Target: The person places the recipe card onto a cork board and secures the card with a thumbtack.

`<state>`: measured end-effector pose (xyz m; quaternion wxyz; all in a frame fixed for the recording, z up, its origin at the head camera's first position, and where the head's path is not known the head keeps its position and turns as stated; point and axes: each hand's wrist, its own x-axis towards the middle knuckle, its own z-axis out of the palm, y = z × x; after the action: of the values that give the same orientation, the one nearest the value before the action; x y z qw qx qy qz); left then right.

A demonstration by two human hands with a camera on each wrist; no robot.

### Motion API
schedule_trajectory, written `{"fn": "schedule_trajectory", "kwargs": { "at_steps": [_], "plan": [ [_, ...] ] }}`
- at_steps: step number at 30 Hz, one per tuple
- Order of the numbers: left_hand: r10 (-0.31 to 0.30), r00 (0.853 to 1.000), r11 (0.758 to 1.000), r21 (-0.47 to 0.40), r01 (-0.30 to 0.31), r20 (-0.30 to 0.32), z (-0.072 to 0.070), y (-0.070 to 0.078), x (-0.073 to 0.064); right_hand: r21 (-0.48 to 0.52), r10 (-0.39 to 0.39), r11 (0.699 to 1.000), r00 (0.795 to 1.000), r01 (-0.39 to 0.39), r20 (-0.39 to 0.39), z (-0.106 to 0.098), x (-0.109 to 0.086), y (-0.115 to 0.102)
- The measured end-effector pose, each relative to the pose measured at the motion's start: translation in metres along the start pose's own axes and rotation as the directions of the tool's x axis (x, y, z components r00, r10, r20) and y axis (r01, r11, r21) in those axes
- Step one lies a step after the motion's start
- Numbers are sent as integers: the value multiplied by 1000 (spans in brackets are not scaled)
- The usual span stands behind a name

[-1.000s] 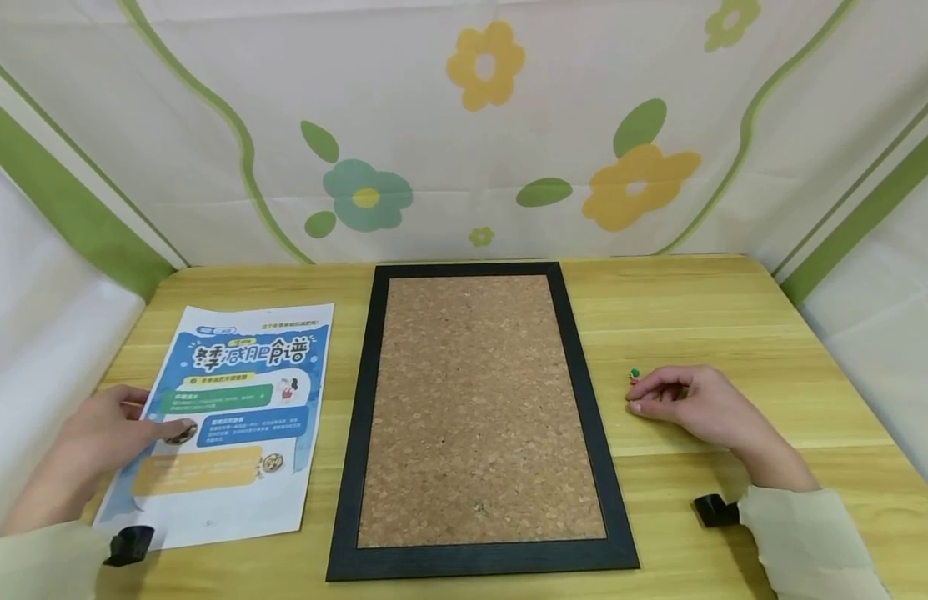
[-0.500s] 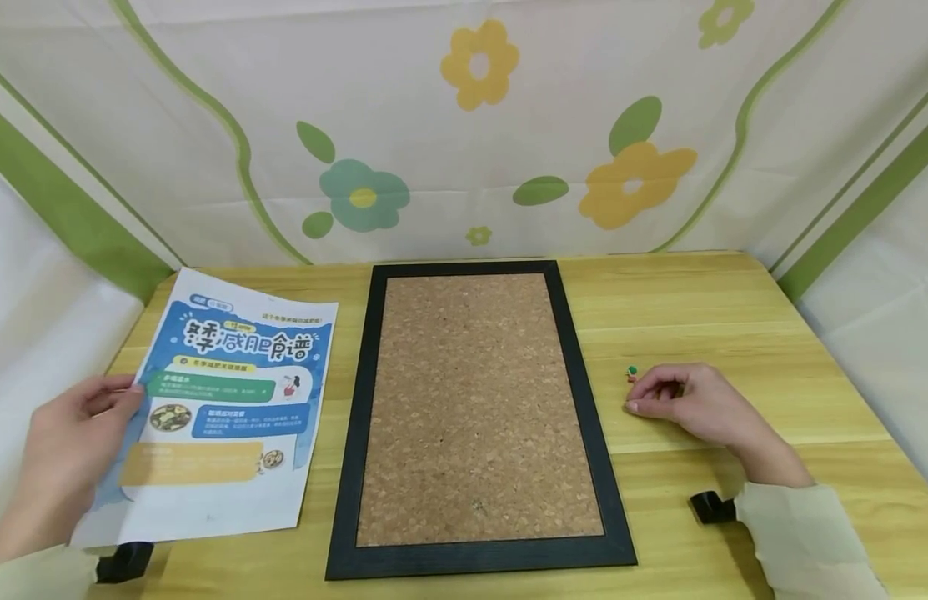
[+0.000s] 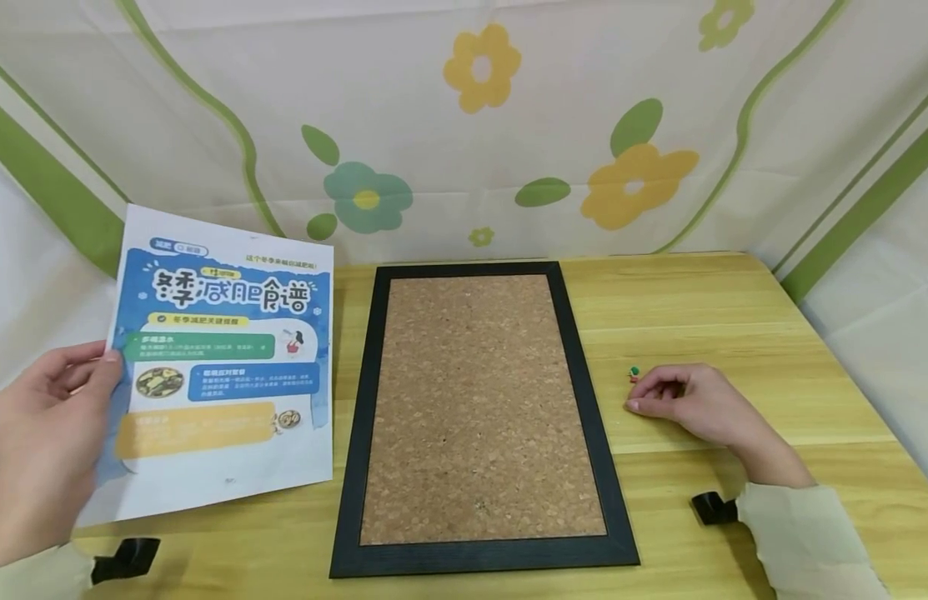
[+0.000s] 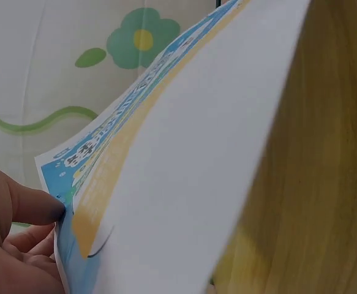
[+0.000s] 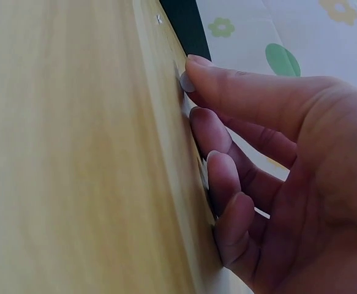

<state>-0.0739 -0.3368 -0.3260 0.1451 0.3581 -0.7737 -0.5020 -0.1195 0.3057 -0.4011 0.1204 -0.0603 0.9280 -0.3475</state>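
My left hand (image 3: 54,433) pinches the left edge of a printed poster sheet (image 3: 223,333), which is tilted up off the table. In the left wrist view the thumb (image 4: 40,207) presses on the poster's printed side and the sheet bows. On the right, my right hand (image 3: 692,404) rests at the tabletop with its fingers loosely curled. Right by its fingertips lie small green and red pieces (image 3: 634,373) that look like pushpins. In the right wrist view the hand (image 5: 258,147) shows nothing in its grasp, and the thumb and fingertips are close against the wood.
A cork board (image 3: 482,408) in a black frame (image 3: 484,558) lies in the middle of the wooden table (image 3: 689,308), between both hands. A flower-patterned cloth (image 3: 448,125) hangs behind the table and at the sides.
My left hand first had its thumb over the flat poster, then took its left edge and raised the sheet, top edge higher. The right hand and cork board have stayed in place.
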Motion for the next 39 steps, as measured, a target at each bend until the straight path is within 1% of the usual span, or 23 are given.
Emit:
{"fn": "schedule_trajectory", "kwargs": {
  "at_steps": [1,3,5,7,10,12,14,16,17,20,23,25,28,31,32,36,38,39],
  "plan": [
    [-2,1000,999,-39,2,3,0,2,-1,-1,0,1000,1000,0,0,0,0,0],
    [-11,1000,996,-88,12,12,2,6,-4,-1,-1,1000,1000,1,0,0,0,0],
    [-18,999,988,-152,22,28,4,9,-6,-2,-3,1000,1000,3,-2,0,0,0],
    [-8,999,972,-233,19,48,7,12,-8,-1,-3,1000,1000,3,-1,0,0,-1],
    [28,994,948,-317,7,105,14,14,-11,4,2,1000,1000,-2,3,0,0,-1],
    [51,986,937,-350,8,157,20,13,-14,3,6,1000,1000,-6,4,0,0,-1],
    [60,977,935,-354,17,206,26,11,-17,1,6,1000,1000,-6,3,1,0,-1],
    [65,969,929,-368,28,237,31,12,-20,-1,7,1000,1000,-7,3,2,0,-1],
    [68,968,931,-365,26,243,32,13,-22,-1,6,1000,1000,-6,4,2,0,-1],
    [85,970,924,-381,8,227,32,20,-23,4,6,1000,1000,-6,7,3,0,-1],
    [101,977,918,-396,-20,186,29,30,-23,2,7,1000,1000,-7,5,3,0,-2],
    [105,981,905,-424,-27,160,27,36,-24,-1,8,1000,1000,-8,1,3,0,-2],
    [113,984,882,-471,-35,137,26,42,-25,-4,8,1000,1000,-8,-3,2,0,-3],
    [134,979,854,-520,-35,153,27,47,-26,-3,8,1000,1000,-8,-4,2,0,-3],
    [140,977,848,-529,-34,163,28,48,-27,-3,8,1000,1000,-8,-4,2,0,-3],
    [166,964,832,-554,-25,206,34,58,-33,0,8,1000,1000,-8,-5,2,-1,-2],
    [183,957,831,-555,-28,226,37,64,-38,0,10,1000,1000,-10,-6,2,-1,-2],
    [195,953,825,-564,-31,232,40,66,-41,0,11,1000,1000,-11,-6,2,-1,-1]
  ]
}}
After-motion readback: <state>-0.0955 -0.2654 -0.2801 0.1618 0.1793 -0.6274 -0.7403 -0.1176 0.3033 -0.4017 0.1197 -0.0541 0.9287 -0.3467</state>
